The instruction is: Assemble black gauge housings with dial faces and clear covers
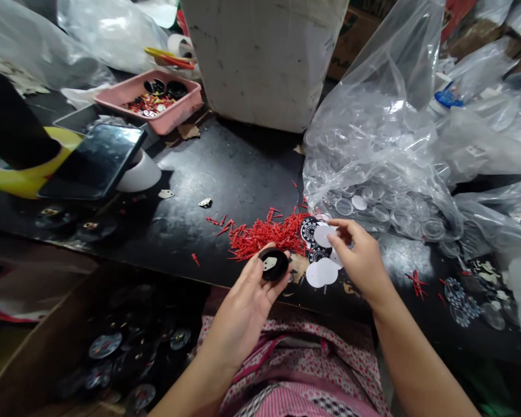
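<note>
My left hand (252, 295) holds a round black case (274, 264) with a pale metal plate inside it. My right hand (358, 255) pinches the edge of a white disc (323, 235), which lies over black printed dials (308, 229). More white discs (321, 272) lie just below, near the table's front edge. Beside them, between and beyond my hands, spreads a heap of small red pointers (264, 234). The undersides of the discs cannot be seen.
A clear bag of transparent round covers (373, 156) stands at the right. Behind is a large white box (264, 58). At the left are a pink tray (173, 116) of small parts and a propped phone (98, 159). A carton (30, 347) of dark round units sits lower left.
</note>
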The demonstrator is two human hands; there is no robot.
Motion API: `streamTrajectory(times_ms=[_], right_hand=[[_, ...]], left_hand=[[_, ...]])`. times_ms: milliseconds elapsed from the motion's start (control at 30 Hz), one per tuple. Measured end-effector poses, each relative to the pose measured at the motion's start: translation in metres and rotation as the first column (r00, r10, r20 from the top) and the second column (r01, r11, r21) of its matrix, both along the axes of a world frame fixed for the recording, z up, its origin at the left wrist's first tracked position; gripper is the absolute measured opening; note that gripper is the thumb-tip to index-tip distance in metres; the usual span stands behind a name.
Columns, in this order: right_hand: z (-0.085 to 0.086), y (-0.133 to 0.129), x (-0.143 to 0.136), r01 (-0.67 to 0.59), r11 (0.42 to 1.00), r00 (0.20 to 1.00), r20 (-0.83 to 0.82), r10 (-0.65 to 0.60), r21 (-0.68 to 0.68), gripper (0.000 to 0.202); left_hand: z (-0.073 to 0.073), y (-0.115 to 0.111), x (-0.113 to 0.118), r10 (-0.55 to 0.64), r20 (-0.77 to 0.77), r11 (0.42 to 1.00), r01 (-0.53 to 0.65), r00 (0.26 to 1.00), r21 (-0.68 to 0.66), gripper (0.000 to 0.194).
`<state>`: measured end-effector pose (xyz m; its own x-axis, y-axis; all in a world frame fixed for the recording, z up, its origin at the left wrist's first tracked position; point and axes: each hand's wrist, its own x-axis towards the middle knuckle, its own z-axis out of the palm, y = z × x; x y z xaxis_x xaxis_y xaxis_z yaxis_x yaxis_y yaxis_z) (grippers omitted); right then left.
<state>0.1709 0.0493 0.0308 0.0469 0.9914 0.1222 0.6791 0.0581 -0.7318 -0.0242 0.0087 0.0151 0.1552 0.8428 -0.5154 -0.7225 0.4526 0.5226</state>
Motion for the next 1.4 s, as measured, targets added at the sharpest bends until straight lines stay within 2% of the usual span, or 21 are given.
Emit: streamTrajectory(times_ms=[100,167,233,367,467,567,733,867,1000,1100,1167,1233,1300,1400], right_hand=[[0.007,-0.016,-0.020,-0.182,0.980,0.983,-0.016,0.181,-0.078,0.036],[0.008,-0.022,-0.029,-0.258,0.954,0.963,-0.121,0.241,-0.154,0.045],[0.007,-0.023,-0.031,-0.254,0.947,0.952,-0.226,0.208,-0.195,0.044],[0.009,-0.020,-0.024,-0.156,0.975,0.962,-0.250,0.112,-0.161,0.010],[0.016,-0.020,-0.026,-0.160,0.980,0.961,-0.247,0.127,-0.119,0.011],[0.020,-0.021,-0.033,-0.141,0.980,0.965,-0.243,0.104,-0.141,0.009],[0.016,-0.020,-0.036,-0.087,0.971,0.966,-0.256,0.028,-0.224,0.015],[0.014,-0.022,-0.030,-0.075,0.969,0.982,-0.188,0.030,-0.236,0.018],[0.012,-0.037,-0.027,-0.154,0.939,0.969,-0.234,0.082,-0.306,0.013],[0.010,-0.050,-0.024,-0.188,0.919,0.960,-0.262,0.098,-0.346,0.011],[0.009,-0.051,-0.022,-0.215,0.914,0.963,-0.232,0.140,-0.344,0.011],[0.008,-0.044,-0.021,-0.233,0.926,0.971,-0.132,0.202,-0.299,0.010],[0.006,-0.029,-0.023,-0.190,0.952,0.973,0.085,0.216,-0.239,0.012],[0.001,-0.003,-0.033,-0.116,0.971,0.888,0.415,0.196,-0.211,0.012]], left_hand=[[0.000,0.003,0.014,0.020,0.055,1.000,-0.020,0.998,-0.005,0.030],[0.000,0.004,0.019,0.020,0.062,1.000,-0.019,0.998,-0.013,0.031],[0.000,0.004,0.021,0.010,0.073,1.000,-0.009,0.997,-0.015,0.032],[-0.001,-0.001,0.018,-0.038,0.072,0.999,0.038,0.997,0.001,0.032],[-0.001,-0.005,0.018,-0.067,0.021,0.997,0.066,0.998,0.045,0.032],[-0.001,-0.008,0.020,-0.085,-0.042,0.993,0.089,0.995,0.081,0.027],[-0.004,-0.012,0.019,-0.168,-0.159,0.976,0.187,0.973,0.114,0.031],[-0.010,-0.014,0.017,-0.169,-0.190,0.969,0.198,0.967,0.149,0.033],[-0.013,-0.016,0.016,-0.208,-0.259,0.959,0.248,0.943,0.133,0.032],[-0.015,-0.018,0.011,-0.265,-0.402,0.925,0.349,0.877,0.149,0.027],[-0.017,-0.020,0.003,-0.273,-0.477,0.910,0.385,0.835,0.152,0.028],[-0.019,-0.021,-0.004,-0.261,-0.476,0.923,0.362,0.840,0.132,0.030],[-0.021,-0.022,-0.010,-0.210,-0.425,0.954,0.279,0.881,0.106,0.032],[-0.020,-0.021,-0.012,-0.109,-0.327,0.987,0.141,0.939,0.077,0.028]])
